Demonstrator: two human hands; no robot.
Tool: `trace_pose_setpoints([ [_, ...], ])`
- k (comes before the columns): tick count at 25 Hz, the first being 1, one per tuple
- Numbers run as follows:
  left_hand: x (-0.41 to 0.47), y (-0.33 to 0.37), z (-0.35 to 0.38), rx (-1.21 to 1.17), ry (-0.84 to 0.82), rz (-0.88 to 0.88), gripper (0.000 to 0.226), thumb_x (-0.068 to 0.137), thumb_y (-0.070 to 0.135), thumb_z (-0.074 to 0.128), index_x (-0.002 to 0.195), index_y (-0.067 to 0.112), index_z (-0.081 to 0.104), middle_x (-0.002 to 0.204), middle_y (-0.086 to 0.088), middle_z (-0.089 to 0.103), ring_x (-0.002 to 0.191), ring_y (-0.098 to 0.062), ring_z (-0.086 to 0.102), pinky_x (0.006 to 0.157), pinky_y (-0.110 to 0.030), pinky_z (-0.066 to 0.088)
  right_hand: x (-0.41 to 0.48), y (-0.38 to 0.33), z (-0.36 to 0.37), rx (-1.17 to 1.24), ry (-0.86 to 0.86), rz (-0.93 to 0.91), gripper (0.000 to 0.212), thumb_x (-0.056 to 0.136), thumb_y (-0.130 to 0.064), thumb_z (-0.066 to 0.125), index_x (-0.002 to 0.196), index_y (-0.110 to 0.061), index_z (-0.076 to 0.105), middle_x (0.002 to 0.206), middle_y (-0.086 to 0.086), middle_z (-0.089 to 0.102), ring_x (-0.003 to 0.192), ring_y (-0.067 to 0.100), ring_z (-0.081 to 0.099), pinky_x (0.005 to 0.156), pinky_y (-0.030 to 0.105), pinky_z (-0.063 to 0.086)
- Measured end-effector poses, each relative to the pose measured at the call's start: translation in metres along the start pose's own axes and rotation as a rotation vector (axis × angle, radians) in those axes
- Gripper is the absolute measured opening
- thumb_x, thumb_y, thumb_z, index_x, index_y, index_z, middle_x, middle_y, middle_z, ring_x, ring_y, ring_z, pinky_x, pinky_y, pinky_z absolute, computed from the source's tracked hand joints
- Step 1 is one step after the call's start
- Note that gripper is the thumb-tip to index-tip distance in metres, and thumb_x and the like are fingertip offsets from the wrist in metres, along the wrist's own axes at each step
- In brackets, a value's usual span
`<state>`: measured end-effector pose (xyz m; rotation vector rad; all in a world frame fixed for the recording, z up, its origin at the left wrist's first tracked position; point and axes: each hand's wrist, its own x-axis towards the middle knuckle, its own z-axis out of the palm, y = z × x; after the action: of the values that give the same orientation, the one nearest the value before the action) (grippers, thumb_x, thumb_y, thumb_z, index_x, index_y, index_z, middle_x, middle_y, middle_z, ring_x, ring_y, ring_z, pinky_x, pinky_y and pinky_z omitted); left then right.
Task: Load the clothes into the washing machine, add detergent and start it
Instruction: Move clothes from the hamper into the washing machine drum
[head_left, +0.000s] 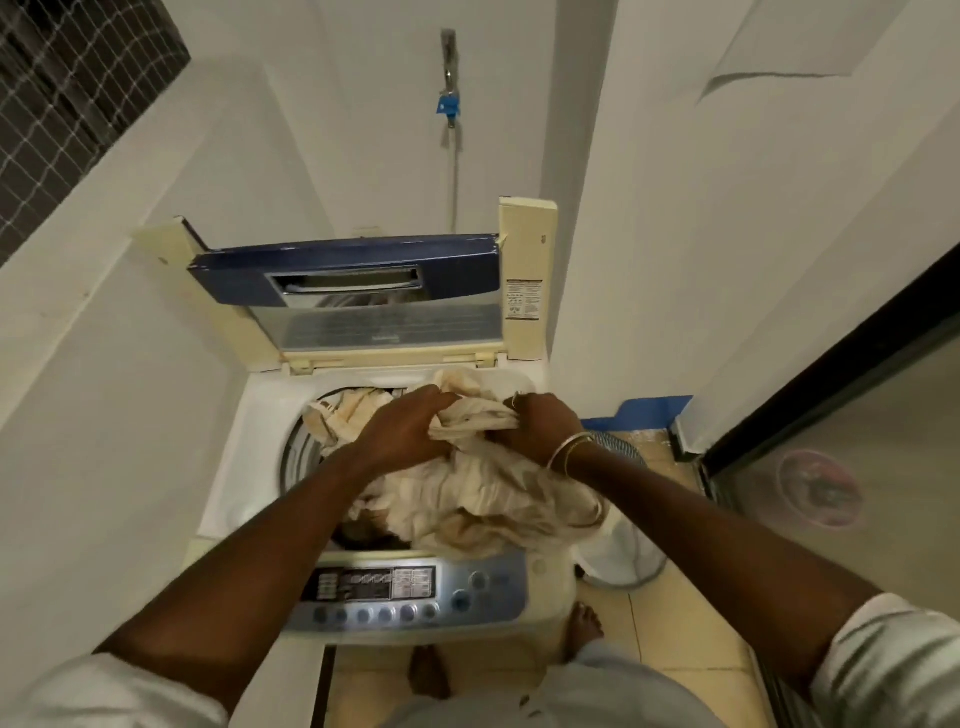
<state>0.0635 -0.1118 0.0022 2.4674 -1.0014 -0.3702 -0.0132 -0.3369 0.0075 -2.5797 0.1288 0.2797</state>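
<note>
Two hands, left hand (402, 428) and right hand (540, 426), clutching cream cloth (488, 493), bundled lengthwise across washer drum (298, 452)

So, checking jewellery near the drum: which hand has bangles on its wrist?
The right hand: thin bangles circle its wrist. The left hand has a bare wrist.

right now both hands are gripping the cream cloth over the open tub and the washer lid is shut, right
Not quite. The lid is raised, standing open behind the tub, as the head view shows. The rest holds: the left hand and right hand both grip the cream cloth over the open tub.
</note>
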Motion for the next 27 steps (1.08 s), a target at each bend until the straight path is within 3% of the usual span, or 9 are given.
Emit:
trace_pose_setpoints([
  [4,-0.051,-0.051,-0.047,-0.173,0.237,-0.073,0.063,0.072,0.056,0.069,0.126,0.024,0.06,0.118,-0.001,0.065,0.106,-0.018,0.061,0.09,-0.037,0.05,0.027,-0.1,0.017,0.194,0.112,-0.106,0.023,0.091,-0.045,0.063,0.078,-0.026,0.06,0.085,0.003,0.068,0.083,0.024,0.063,0.071,0.03,0.039],
  [9,-0.096,-0.124,-0.052,-0.248,0.507,-0.315,0.06,0.079,0.064,0.061,0.107,0.011,0.06,0.103,-0.006,0.064,0.091,-0.018,0.06,0.08,-0.041,0.053,0.074,-0.183,0.081,0.287,0.207,-0.238,0.023,0.093,-0.026,0.059,0.109,-0.012,0.067,0.106,0.012,0.066,0.101,0.029,0.061,0.084,0.027,0.041],
  [11,-0.106,-0.148,-0.042,-0.207,0.432,-0.44,0.077,0.078,0.069,0.063,0.129,0.012,0.051,0.125,-0.016,0.058,0.11,-0.03,0.058,0.089,-0.052,0.053,0.086,-0.186,0.107,0.21,0.188,-0.153,0.038,0.093,-0.027,0.053,0.128,-0.013,0.058,0.121,0.011,0.062,0.114,0.029,0.057,0.097,0.034,0.044],
  [13,-0.117,-0.16,-0.032,-0.14,0.259,-0.571,0.107,0.074,0.059,0.076,0.156,0.023,0.018,0.158,-0.02,0.024,0.141,-0.039,0.033,0.111,-0.057,0.037,0.092,-0.169,0.13,0.041,0.149,0.049,0.054,0.093,-0.029,0.05,0.145,-0.016,0.04,0.143,0.01,0.049,0.132,0.031,0.044,0.108,0.05,0.039],
  [17,-0.124,-0.179,-0.013,-0.088,0.149,-0.31,0.095,0.079,0.064,0.07,0.155,0.033,0.021,0.163,-0.007,0.019,0.147,-0.028,0.026,0.116,-0.05,0.032,0.088,-0.123,0.145,0.022,0.199,0.434,0.055,0.095,-0.018,0.04,0.15,-0.017,0.032,0.153,0.014,0.033,0.139,0.038,0.032,0.106,0.055,0.04],
  [20,-0.111,-0.2,0.017,-0.011,-0.109,-0.163,0.106,0.07,0.085,0.056,0.156,0.033,0.021,0.164,-0.009,0.015,0.148,-0.032,0.023,0.114,-0.055,0.034,0.075,-0.108,0.159,0.109,0.297,0.16,0.051,0.094,-0.03,0.047,0.144,-0.023,0.04,0.147,0.011,0.041,0.135,0.032,0.042,0.106,0.043,0.044],
  [22,-0.098,-0.208,0.044,0.028,-0.23,-0.159,0.117,0.064,0.094,0.046,0.158,0.033,0.012,0.165,-0.011,0.007,0.15,-0.035,0.018,0.116,-0.057,0.03,0.066,-0.102,0.174,0.006,0.069,-0.05,0.078,0.088,-0.053,0.057,0.154,-0.028,0.024,0.161,0.014,0.019,0.147,0.036,0.022,0.116,0.05,0.032],
  [25,-0.061,-0.218,0.082,0.061,-0.283,-0.221,0.12,0.066,0.09,0.046,0.156,0.032,-0.009,0.166,-0.012,-0.004,0.152,-0.037,0.003,0.119,-0.057,0.023,0.084,-0.078,0.195,-0.168,-0.259,-0.052,0.122,0.063,-0.086,0.054,0.151,-0.045,-0.019,0.161,0.004,-0.029,0.147,0.04,-0.02,0.109,0.073,0.01],
  [27,-0.033,-0.223,0.097,0.155,-0.324,-0.3,0.125,0.069,0.081,0.057,0.157,0.025,-0.012,0.164,-0.02,-0.011,0.15,-0.045,-0.006,0.118,-0.062,0.018,0.109,-0.056,0.207,-0.18,-0.364,0.081,0.137,0.051,-0.091,0.058,0.144,-0.048,-0.032,0.157,0.004,-0.038,0.144,0.043,-0.025,0.107,0.076,0.008],
])
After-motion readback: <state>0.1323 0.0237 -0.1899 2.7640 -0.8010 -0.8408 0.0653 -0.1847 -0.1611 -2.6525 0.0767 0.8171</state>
